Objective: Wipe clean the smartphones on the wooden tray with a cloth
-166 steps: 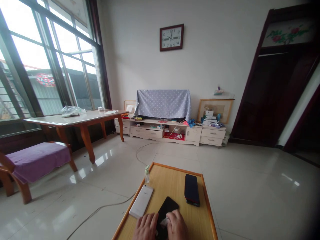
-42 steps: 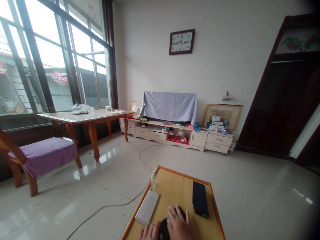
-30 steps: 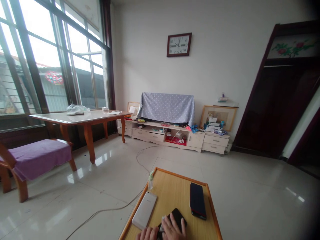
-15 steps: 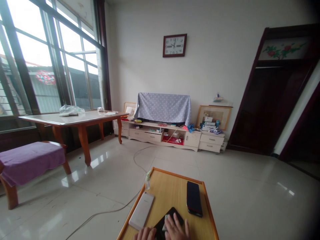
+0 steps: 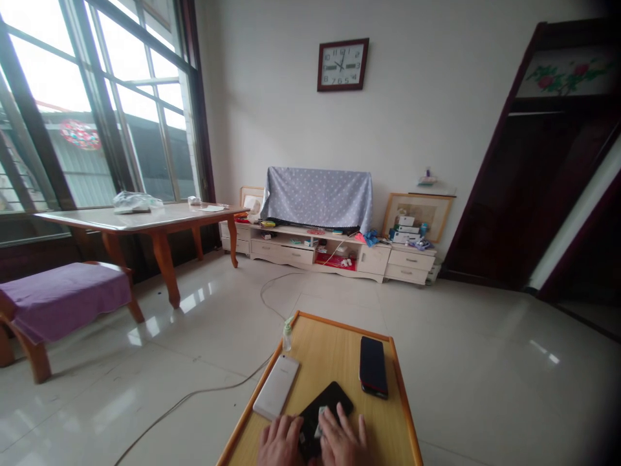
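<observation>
A black phone (image 5: pixel 334 392) lies aslant on the small wooden table (image 5: pixel 325 336). My left hand (image 5: pixel 280 441) is at its left edge, with curled fingers side by side holding the phone. My right hand (image 5: pixel 341 437) is over the phone's right part and presses a small pale cloth (image 5: pixel 321 421) onto the screen under its fingertips; the thumb side is partly hidden and one outer finger stands apart. To the left lies a silver phone (image 5: pixel 276 388), back up. A dark blue phone (image 5: pixel 372 364) rests on another dark item at the right.
A small clear pump bottle (image 5: pixel 287 336) stands at the table's left rim. A cable (image 5: pixel 194 392) runs over the floor. Beyond are a long white cabinet (image 5: pixel 281 253), a dining table (image 5: pixel 136 220) and a seat with a purple cloth (image 5: pixel 68 301).
The view has tipped down slightly, so the small table and both hands appear higher and more fully. My hands stay at the black phone, the right one still on the cloth.
</observation>
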The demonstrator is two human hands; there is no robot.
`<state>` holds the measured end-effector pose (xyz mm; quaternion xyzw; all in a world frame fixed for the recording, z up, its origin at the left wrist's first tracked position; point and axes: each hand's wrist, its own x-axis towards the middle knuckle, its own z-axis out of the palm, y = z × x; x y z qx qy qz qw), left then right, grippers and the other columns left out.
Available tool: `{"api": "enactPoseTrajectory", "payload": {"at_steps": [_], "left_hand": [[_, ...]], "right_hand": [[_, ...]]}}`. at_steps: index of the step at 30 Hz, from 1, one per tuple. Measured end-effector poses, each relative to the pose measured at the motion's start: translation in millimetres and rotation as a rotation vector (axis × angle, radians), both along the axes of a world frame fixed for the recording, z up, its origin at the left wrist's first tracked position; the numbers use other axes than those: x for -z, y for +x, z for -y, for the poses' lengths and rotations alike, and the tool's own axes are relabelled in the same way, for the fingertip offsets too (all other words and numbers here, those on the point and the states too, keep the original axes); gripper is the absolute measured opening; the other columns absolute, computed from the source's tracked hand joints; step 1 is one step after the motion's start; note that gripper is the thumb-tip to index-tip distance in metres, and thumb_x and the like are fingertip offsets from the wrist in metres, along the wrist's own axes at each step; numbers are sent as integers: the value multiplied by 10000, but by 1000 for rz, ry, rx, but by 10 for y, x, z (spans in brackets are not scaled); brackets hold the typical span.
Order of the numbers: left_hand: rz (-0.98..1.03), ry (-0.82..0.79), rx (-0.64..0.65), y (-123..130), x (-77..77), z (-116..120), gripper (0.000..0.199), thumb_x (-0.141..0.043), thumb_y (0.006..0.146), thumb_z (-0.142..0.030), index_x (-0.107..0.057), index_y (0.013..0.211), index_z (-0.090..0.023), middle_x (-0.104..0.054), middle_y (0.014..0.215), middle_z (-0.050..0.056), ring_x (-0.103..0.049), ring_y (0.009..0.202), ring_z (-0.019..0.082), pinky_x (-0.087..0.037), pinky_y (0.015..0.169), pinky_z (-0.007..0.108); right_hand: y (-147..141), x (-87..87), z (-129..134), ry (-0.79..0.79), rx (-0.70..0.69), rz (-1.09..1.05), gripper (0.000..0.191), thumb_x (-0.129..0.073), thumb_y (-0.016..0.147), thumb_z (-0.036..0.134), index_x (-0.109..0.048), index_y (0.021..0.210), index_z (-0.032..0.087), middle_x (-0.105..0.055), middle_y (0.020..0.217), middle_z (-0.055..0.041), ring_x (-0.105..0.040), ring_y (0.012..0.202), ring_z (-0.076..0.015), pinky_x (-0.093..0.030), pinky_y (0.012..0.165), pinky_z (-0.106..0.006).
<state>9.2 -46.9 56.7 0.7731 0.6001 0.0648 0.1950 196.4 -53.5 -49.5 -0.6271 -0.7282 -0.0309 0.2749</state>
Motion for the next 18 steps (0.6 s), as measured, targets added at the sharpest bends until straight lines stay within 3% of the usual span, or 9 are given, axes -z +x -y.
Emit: {"api": "enactPoseTrajectory", "payload": {"at_steps": [3, 5, 9, 13, 18], "left_hand": [[29, 51, -11, 19, -32, 55, 686, -617, 704, -417, -611, 1368, -242, -616, 1398, 97, -505, 1318, 296, -337, 1108, 404], [53, 94, -7, 30, -31, 85, 651, -604, 720, -408, -620, 1349, -244, -623, 1381, 95, -516, 1298, 288, -335, 1103, 402], [72, 145, -11, 42, -9, 126, 659, -630, 728, -448, -613, 1349, -226, -616, 1385, 109, -504, 1299, 303, -316, 1115, 420], [81, 182, -9, 40, 26, 145, 622, -637, 761, -471, -616, 1333, -227, -620, 1371, 100, -507, 1288, 295, -321, 1110, 427], [80, 235, -2, 50, 54, 151, 577, -615, 801, -441, -620, 1323, -196, -636, 1355, 107, -540, 1247, 284, -355, 1095, 419]], "right_hand": [[240, -423, -9, -128, 93, -23, 451, -404, 1009, 366, -580, 1424, 383, -558, 1467, -35, -487, 1386, -384, -338, 1084, -758], [314, -576, 23, -149, 118, -21, 464, -401, 1013, 356, -558, 1450, 359, -521, 1501, -46, -448, 1415, -386, -309, 1102, -765], [252, -579, 215, -171, 55, 6, 477, -479, 974, 324, -573, 1441, 340, -514, 1502, -62, -451, 1408, -391, -299, 1124, -753], [211, -608, 463, -191, -42, -32, 416, -492, 984, 339, -631, 1376, 343, -612, 1416, -63, -510, 1367, -376, -320, 1116, -748], [314, -817, 596, -124, 59, -236, 390, -405, 1032, 333, -674, 1310, 285, -744, 1215, -84, -680, 1175, -277, -281, 1186, -647]]}}
